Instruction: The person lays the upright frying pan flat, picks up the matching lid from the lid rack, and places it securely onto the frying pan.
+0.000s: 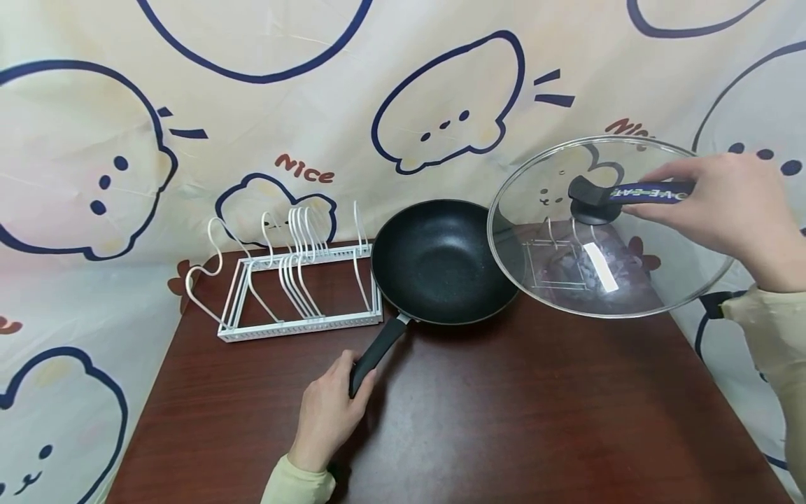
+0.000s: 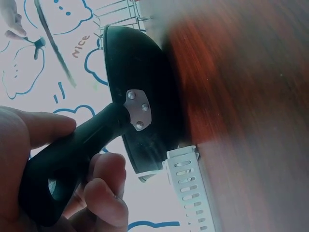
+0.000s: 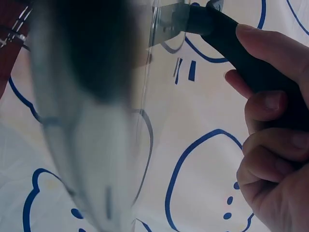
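Note:
My left hand (image 1: 327, 413) grips the black handle (image 1: 380, 350) of a dark frying pan (image 1: 443, 259). The pan sits upright at the table's back, its left rim right at the end of the white rack. In the left wrist view, riveted metal joins the pan (image 2: 140, 63) to its handle, which my fingers (image 2: 108, 195) curl round. With my right hand (image 1: 733, 199) I hold a round glass lid (image 1: 661, 280) by its black knob handle (image 1: 648, 192). Raised and tilted, the lid overlaps the pan's right rim in the head view. The right wrist view shows curled fingers (image 3: 270, 159) round that handle.
A white rack (image 1: 302, 324) with curved upright dividers stands at the back left of the dark wooden table (image 1: 478, 420). Through the glass, a thin wire rack (image 1: 559, 285) shows at the back right. A cartoon-printed cloth (image 1: 441, 42) hangs behind the table.

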A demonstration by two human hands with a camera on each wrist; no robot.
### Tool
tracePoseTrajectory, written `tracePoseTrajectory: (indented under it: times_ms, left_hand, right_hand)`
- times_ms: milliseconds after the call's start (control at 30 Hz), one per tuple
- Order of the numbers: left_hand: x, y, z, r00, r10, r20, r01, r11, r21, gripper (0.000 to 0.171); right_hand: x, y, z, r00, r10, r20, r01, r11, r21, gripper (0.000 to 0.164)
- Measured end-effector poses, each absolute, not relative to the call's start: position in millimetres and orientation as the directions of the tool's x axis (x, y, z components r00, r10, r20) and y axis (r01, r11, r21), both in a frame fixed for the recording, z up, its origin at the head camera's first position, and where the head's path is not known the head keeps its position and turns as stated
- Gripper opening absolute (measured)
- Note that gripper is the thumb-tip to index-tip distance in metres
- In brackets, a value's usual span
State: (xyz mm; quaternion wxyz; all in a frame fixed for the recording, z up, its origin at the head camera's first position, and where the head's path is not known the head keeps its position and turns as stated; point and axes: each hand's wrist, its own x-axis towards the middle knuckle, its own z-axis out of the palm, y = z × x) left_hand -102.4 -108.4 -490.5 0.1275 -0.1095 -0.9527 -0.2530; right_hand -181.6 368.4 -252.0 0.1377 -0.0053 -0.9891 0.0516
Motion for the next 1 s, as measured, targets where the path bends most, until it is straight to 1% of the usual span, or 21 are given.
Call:
tracePoseTrajectory:
  times_ms: [167,333,533,667,867,1000]
  left_hand:
    - [-102.0,-108.2,-491.7,-0.942,0.147,0.301,0.278,0.845,0.457,0.025]
    - [-102.3,-108.1,-491.9,-0.941,0.151,0.302,0.282,0.843,0.457,0.025]
    - [-102.4,-108.4,-492.6,-0.939,0.151,0.309,0.286,0.842,0.458,0.025]
    - [-102.6,-108.4,-492.6,-0.938,0.156,0.310,0.290,0.842,0.455,0.025]
    - [-102.6,-108.2,-492.9,-0.935,0.157,0.318,0.295,0.842,0.451,0.026]
    - [-102.6,-108.5,-492.7,-0.937,0.156,0.314,0.291,0.844,0.450,0.025]
  right_hand:
    - [-183.9,362.6,-256.4,-0.961,0.015,0.275,-0.027,0.989,-0.147,0.052]
    - [-187.9,356.9,-261.4,-0.959,-0.014,0.282,-0.057,0.988,-0.145,0.051]
    - [-194.1,346.9,-266.8,-0.966,-0.016,0.256,-0.061,0.984,-0.168,0.053]
    - [-196.5,343.4,-270.3,-0.970,-0.020,0.241,-0.070,0.977,-0.200,0.054]
    - [-202.1,333.9,-277.4,-0.975,-0.028,0.219,-0.090,0.955,-0.281,0.054]
    - [-205.4,324.7,-283.6,-0.974,-0.025,0.226,-0.098,0.944,-0.316,0.055]
